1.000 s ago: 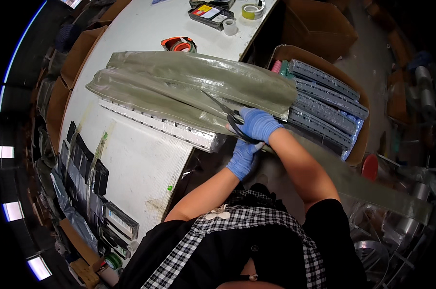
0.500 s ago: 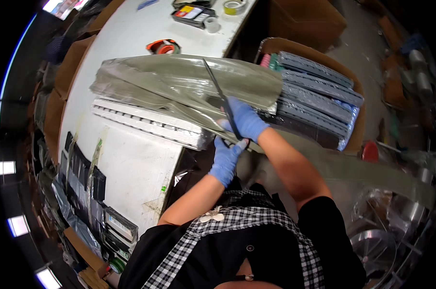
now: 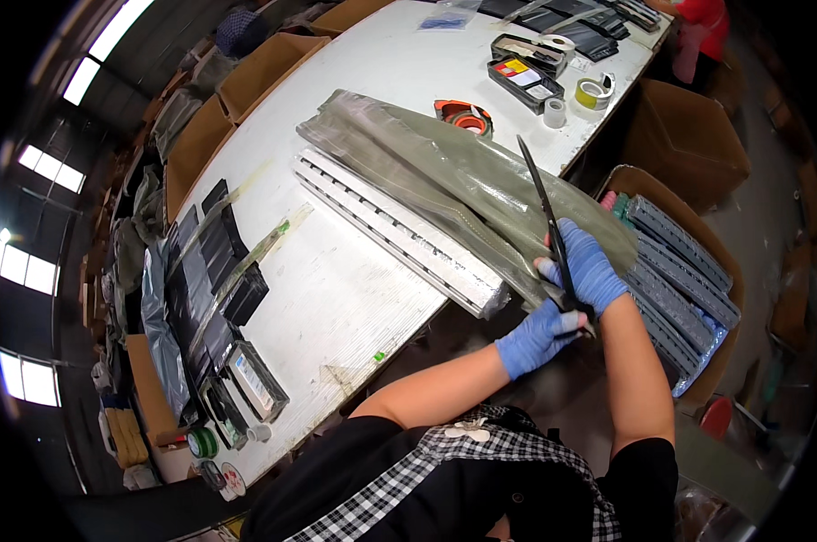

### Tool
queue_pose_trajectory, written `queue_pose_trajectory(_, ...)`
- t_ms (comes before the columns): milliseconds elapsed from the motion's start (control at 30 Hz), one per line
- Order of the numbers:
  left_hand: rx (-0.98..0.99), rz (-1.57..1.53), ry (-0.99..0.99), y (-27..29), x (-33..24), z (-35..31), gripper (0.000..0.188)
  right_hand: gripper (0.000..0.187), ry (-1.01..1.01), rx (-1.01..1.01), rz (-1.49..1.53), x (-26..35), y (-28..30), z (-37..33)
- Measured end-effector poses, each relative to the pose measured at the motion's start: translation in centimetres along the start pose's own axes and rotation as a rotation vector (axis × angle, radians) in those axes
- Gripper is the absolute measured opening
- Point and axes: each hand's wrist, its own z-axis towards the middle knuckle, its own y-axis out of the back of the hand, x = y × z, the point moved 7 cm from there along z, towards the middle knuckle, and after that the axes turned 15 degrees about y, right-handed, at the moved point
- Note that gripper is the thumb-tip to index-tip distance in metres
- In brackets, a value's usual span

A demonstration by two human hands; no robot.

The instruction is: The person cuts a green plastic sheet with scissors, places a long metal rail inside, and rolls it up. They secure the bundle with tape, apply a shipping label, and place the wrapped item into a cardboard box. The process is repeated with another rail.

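Observation:
Black long-bladed scissors (image 3: 546,200) point up and away over an olive-green plastic sheet (image 3: 444,167). My right hand (image 3: 589,271), in a blue glove with bare fingertips, is closed around the scissors near mid-length, thumb to their left. It rests at the sheet's near right part; whether it also pinches the sheet is hidden. My left hand (image 3: 533,343), gloved alike, is closed at the scissors' handle end, its thumb pressed there. Beside the sheet, a long white wrapped bundle with a row of dark slots (image 3: 395,230) lies on the table, its near end over the edge.
The white table (image 3: 318,298) holds an orange tape dispenser (image 3: 465,117), tape rolls (image 3: 593,92), black trays (image 3: 526,83) and dark flat packs (image 3: 214,262). On the right, a carton (image 3: 733,312) contains grey wrapped bundles (image 3: 684,239). A person in red (image 3: 702,18) stands at far right.
The view has turned, so the table and hands appear farther right. Both hands remain at the scissors; the green sheet now slants down toward them.

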Motion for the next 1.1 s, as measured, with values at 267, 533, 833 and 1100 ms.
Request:
queue_pose_trajectory(267, -0.143, -0.011, 0.017, 2.1, -1.1, 1.2, 0.046, 0.044, -0.004, 0.102, 0.029, 1.5, 0.2, 1.4)
queue_pose_trajectory(533, -0.311, 0.038, 0.147, 6.1, -0.5, 3.6, 0.033, 0.021, 0.258, -0.583, 1.757, -1.4, 5.8, -0.1)
queue_pose_trajectory(833, -0.366, -0.096, 0.003, 5.2, -0.9, 4.4, 0.026, 0.034, -0.300, -0.218, 1.049, 3.6, -7.5, -25.9)
queue_pose_trajectory(1100, -0.377, 0.051, -0.069, 3.6, -1.2, 2.6, 0.030, 0.041, -0.426, -0.403, 1.564, -3.3, -13.7, -23.7)
